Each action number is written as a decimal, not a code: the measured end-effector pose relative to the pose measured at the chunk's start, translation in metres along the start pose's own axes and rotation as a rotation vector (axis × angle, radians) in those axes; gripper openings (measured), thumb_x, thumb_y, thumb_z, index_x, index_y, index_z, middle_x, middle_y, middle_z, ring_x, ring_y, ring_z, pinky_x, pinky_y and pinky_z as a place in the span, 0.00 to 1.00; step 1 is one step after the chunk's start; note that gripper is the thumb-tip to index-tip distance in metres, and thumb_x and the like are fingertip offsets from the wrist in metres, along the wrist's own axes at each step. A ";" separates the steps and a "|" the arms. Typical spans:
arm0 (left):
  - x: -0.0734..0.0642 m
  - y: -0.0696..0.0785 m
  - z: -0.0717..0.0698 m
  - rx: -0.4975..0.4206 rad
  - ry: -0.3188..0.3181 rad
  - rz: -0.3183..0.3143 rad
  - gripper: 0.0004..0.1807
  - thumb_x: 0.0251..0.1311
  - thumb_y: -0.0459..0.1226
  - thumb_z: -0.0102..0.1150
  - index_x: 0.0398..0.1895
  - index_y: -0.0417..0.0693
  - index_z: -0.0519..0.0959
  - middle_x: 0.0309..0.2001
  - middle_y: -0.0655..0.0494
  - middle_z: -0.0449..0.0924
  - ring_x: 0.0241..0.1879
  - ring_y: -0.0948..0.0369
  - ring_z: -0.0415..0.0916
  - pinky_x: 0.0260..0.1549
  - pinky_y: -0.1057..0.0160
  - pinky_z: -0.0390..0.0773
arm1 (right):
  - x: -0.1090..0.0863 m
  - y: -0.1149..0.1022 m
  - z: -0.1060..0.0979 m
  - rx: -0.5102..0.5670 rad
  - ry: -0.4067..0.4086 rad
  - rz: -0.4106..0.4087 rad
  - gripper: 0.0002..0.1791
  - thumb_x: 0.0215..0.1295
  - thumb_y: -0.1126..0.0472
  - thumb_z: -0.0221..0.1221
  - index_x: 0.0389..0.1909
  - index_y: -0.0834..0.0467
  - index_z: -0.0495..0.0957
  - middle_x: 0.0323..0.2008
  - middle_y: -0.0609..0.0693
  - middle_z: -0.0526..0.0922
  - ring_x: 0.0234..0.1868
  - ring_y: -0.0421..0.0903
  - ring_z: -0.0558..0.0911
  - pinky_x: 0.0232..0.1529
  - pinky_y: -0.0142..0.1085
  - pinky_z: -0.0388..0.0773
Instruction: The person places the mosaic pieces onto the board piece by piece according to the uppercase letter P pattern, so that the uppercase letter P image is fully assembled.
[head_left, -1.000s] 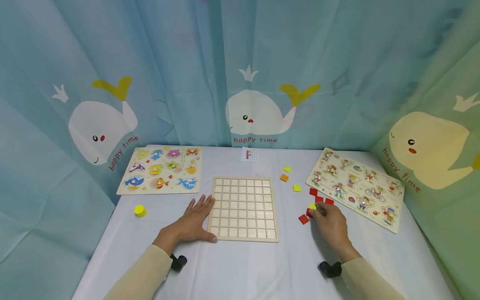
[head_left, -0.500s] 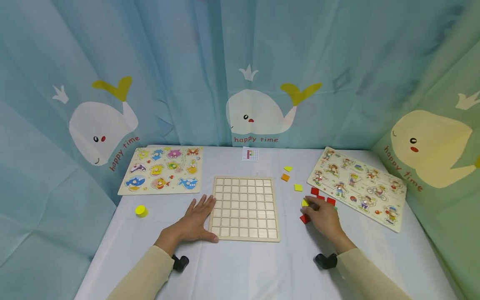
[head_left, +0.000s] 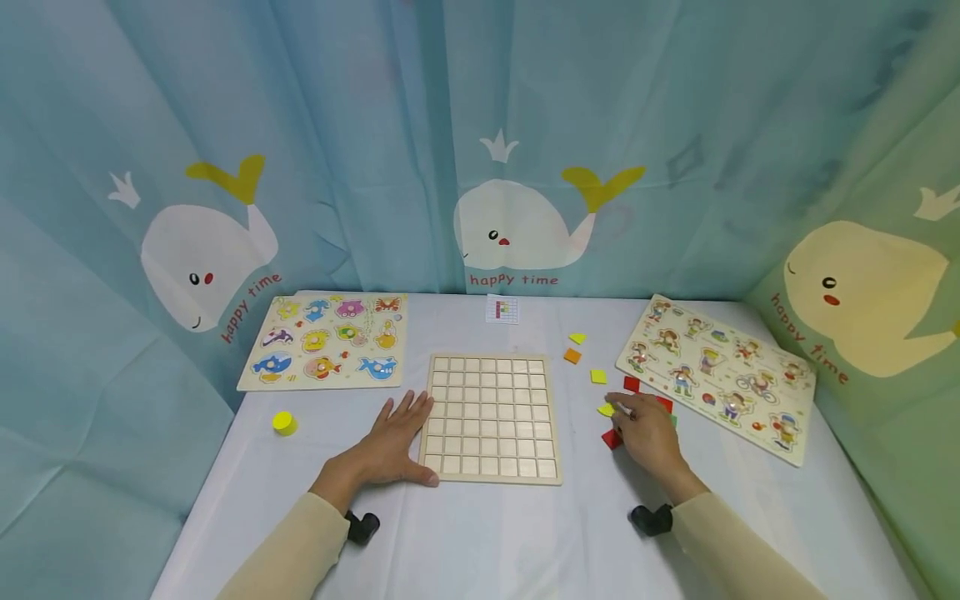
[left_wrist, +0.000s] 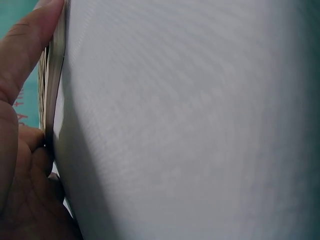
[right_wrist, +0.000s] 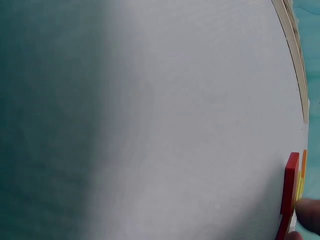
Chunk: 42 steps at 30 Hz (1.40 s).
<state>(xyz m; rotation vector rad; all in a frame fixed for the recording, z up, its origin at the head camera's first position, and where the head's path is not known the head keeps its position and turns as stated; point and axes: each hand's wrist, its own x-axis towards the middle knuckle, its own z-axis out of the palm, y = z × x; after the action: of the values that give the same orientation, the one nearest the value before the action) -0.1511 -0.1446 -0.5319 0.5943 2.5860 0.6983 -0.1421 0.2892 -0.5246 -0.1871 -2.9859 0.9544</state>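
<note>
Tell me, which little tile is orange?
The orange tile just beside the far right corner of the wooden grid; other visible tiles are red, yellow or green.

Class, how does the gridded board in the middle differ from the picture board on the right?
The gridded board is divided into plain squares; the picture board bears colourful figures. The gridded board lies nearly square-on; the picture board lies slanted. Both are pale, flat boards on the white table.

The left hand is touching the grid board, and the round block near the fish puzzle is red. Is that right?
Not quite: the round block near the fish puzzle is yellow, as the head view shows. The left hand is touching the grid board.
</note>
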 end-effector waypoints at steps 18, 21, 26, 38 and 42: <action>-0.001 0.000 0.002 -0.008 0.016 0.020 0.73 0.44 0.62 0.81 0.86 0.43 0.48 0.87 0.51 0.41 0.87 0.52 0.29 0.85 0.47 0.29 | 0.001 -0.008 -0.001 -0.025 -0.051 0.093 0.18 0.72 0.56 0.64 0.53 0.66 0.83 0.43 0.60 0.85 0.41 0.54 0.79 0.42 0.43 0.80; -0.002 0.001 0.001 -0.020 0.017 0.013 0.73 0.44 0.61 0.82 0.86 0.43 0.49 0.87 0.51 0.41 0.87 0.52 0.30 0.85 0.47 0.28 | 0.001 -0.012 0.003 -0.048 -0.057 0.106 0.20 0.69 0.53 0.68 0.51 0.65 0.83 0.39 0.57 0.85 0.38 0.52 0.78 0.38 0.39 0.78; -0.002 0.001 0.001 -0.013 0.012 0.007 0.73 0.44 0.62 0.81 0.86 0.44 0.48 0.87 0.52 0.41 0.87 0.53 0.29 0.85 0.47 0.29 | 0.004 -0.019 0.009 -0.097 -0.045 0.090 0.24 0.66 0.50 0.71 0.52 0.65 0.83 0.40 0.58 0.85 0.39 0.53 0.79 0.40 0.43 0.80; 0.000 -0.003 0.004 -0.025 0.009 0.012 0.73 0.44 0.63 0.80 0.86 0.44 0.47 0.87 0.52 0.40 0.87 0.53 0.28 0.85 0.48 0.27 | 0.010 -0.006 0.003 0.020 -0.171 0.000 0.24 0.73 0.60 0.64 0.68 0.62 0.78 0.61 0.63 0.81 0.57 0.58 0.79 0.64 0.59 0.80; -0.001 -0.003 0.003 -0.025 0.007 0.007 0.74 0.44 0.64 0.80 0.87 0.44 0.47 0.87 0.52 0.40 0.87 0.53 0.28 0.84 0.47 0.27 | 0.014 0.002 -0.003 0.069 -0.229 -0.032 0.28 0.73 0.61 0.64 0.72 0.60 0.75 0.63 0.62 0.80 0.59 0.57 0.79 0.64 0.58 0.80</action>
<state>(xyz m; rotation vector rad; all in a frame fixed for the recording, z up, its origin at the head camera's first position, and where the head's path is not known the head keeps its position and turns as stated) -0.1500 -0.1461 -0.5352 0.5948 2.5783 0.7355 -0.1560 0.2939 -0.5234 -0.0320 -3.1408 1.1466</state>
